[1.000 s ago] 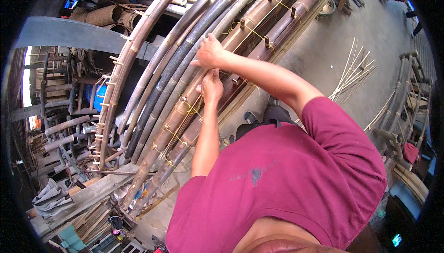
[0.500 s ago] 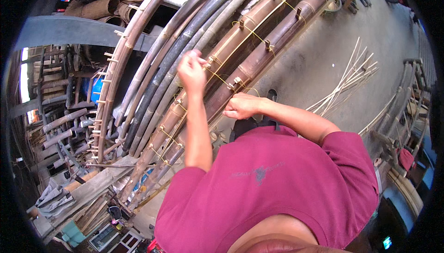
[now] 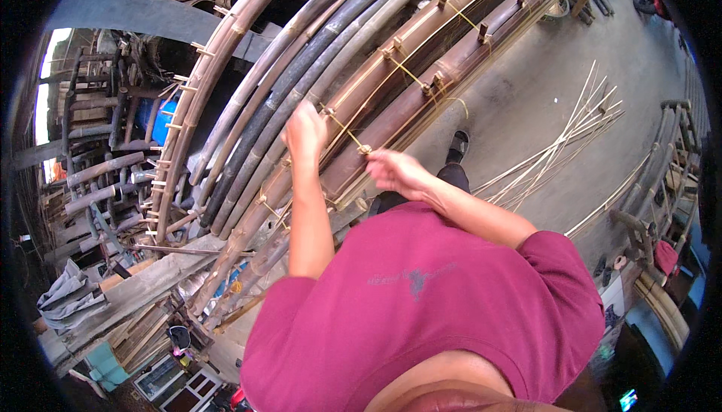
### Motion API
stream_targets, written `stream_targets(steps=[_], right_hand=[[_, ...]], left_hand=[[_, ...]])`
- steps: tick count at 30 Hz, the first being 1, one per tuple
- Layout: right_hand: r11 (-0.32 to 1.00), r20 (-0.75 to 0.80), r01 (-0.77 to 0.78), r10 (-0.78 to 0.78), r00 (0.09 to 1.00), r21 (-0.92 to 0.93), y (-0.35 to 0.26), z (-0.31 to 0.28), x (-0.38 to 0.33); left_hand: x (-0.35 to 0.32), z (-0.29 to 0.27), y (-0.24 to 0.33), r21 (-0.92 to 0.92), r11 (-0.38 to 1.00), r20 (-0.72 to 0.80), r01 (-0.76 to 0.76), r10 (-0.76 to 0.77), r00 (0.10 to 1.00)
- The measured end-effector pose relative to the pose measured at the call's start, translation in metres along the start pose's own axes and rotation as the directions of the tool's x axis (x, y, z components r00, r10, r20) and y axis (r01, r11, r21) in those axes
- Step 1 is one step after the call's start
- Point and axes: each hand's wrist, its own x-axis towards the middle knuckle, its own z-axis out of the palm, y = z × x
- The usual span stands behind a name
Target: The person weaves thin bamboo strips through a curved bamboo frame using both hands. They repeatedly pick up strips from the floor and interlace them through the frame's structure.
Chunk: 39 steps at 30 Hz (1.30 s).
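A thin yellowish binding strip (image 3: 347, 132) runs taut across the brown bamboo poles (image 3: 391, 122), between both hands. The left hand (image 3: 304, 130) has its fingers closed around the strip's upper end; the right hand (image 3: 395, 171) pinches the lower end at the pole's outer edge. Grey poles (image 3: 301, 81) crowd close on the left. To the right lies the concrete floor (image 3: 526, 103), with loose bamboo slivers (image 3: 560, 148) well apart.

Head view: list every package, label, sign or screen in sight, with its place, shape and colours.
Small lit screen: bottom right edge, a slanted rectangle glowing blue-green in a dark corner.
Faint print: chest of the maroon shirt, a small greyish mark, too blurred to make out.
No packages or signs can be made out.
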Motion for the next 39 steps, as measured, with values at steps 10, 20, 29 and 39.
stream_targets(steps=[10, 20, 29, 39], right_hand=[[-0.182, 0.552, 0.521, -0.258, 0.793, -0.834, -0.079, 0.164, 0.055], [-0.051, 0.861, 0.86, -0.038, 0.507, -0.508, -0.051, 0.058, 0.01], [-0.285, 0.684, 0.628, -0.191, 0.704, -0.725, 0.016, 0.0, 0.014], [0.183, 0.598, 0.59, -0.01, 0.801, -0.787, 0.098, 0.034, 0.022]], left_hand=[[-0.042, 0.116, -0.047, -0.335, 0.853, -0.536, -0.401, 0.178, 0.825], [-0.063, 0.052, 0.002, -0.308, 0.951, -0.056, 0.042, -0.062, 0.996], [0.034, -0.01, 0.013, -0.788, 0.556, -0.316, -0.262, -0.001, 0.949], [0.026, 0.006, -0.087, -0.287, 0.943, -0.271, -0.17, 0.09, 0.958]])
